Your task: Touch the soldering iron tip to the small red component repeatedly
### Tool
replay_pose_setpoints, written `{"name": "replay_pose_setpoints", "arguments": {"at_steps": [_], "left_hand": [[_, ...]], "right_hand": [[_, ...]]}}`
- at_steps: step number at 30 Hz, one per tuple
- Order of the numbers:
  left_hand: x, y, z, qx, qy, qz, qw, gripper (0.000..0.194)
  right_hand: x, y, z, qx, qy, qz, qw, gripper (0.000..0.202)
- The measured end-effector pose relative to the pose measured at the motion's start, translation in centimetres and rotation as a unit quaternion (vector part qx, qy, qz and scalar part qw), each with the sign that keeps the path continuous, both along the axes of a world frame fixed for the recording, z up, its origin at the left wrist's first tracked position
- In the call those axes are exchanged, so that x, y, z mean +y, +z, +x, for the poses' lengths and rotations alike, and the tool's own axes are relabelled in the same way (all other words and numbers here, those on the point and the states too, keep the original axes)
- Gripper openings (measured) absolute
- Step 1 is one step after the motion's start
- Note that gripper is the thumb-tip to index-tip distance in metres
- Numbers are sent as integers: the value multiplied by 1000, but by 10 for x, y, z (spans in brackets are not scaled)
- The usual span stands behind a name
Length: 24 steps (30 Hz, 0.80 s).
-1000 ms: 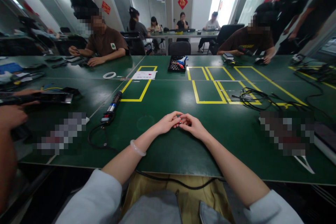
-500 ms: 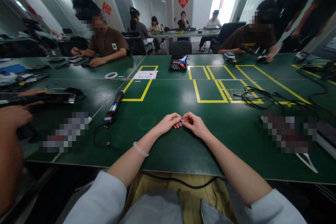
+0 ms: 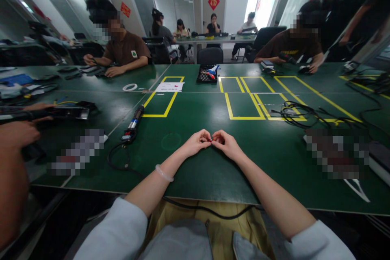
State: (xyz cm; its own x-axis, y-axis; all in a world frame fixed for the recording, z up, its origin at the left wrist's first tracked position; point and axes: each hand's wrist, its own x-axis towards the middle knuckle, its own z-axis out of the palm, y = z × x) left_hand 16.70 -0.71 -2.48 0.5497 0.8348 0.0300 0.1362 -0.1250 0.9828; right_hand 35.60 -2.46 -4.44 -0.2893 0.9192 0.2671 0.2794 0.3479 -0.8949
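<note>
Over the green table (image 3: pixel 198 178), my left hand (image 3: pixel 197 143) and my right hand (image 3: pixel 224 144) meet fingertip to fingertip. Both are closed in a pinch. Between the fingertips shows a tiny object (image 3: pixel 211 140) with a reddish spot, too small and too covered to name. A pale bracelet (image 3: pixel 164 173) circles my left wrist. To the left of my hands lies a cylindrical black-and-silver device (image 3: pixel 133 124) with a black cable.
A black tray (image 3: pixel 207 74) with red and blue items stands ahead. Yellow tape outlines (image 3: pixel 246 118) mark the tabletop. Coiled black cables (image 3: pixel 292 109) lie to the right. A co-worker's hand (image 3: pixel 18 134) is at the left; other people sit across the table.
My left fingers have curled in closer to the right fingertips, and a reddish spot now shows where a whitish bit showed before. The arms have hardly moved.
</note>
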Motion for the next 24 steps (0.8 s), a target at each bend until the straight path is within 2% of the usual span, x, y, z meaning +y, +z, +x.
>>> {"name": "replay_pose_setpoints", "arguments": {"at_steps": [10, 15, 17, 20, 22, 24], "left_hand": [[0, -3, 2, 10, 16, 11, 1000, 20], [1, 4, -5, 28, -5, 7, 1000, 25], [2, 9, -16, 67, -7, 25, 997, 30], [4, 18, -44, 142, 14, 60, 988, 37], [5, 22, -69, 194, 51, 92, 975, 40], [6, 26, -98, 267, 115, 148, 945, 41]], "right_hand": [[0, 1, 1, -14, 6, 11, 1000, 17], [0, 4, 3, -25, -7, 9, 1000, 16], [0, 5, 4, -33, -16, 7, 999, 16], [1, 4, 4, -39, -16, 2, 999, 15], [1, 4, 4, -38, -15, -1, 999, 15], [0, 4, 3, -31, -15, -4, 999, 17]]}}
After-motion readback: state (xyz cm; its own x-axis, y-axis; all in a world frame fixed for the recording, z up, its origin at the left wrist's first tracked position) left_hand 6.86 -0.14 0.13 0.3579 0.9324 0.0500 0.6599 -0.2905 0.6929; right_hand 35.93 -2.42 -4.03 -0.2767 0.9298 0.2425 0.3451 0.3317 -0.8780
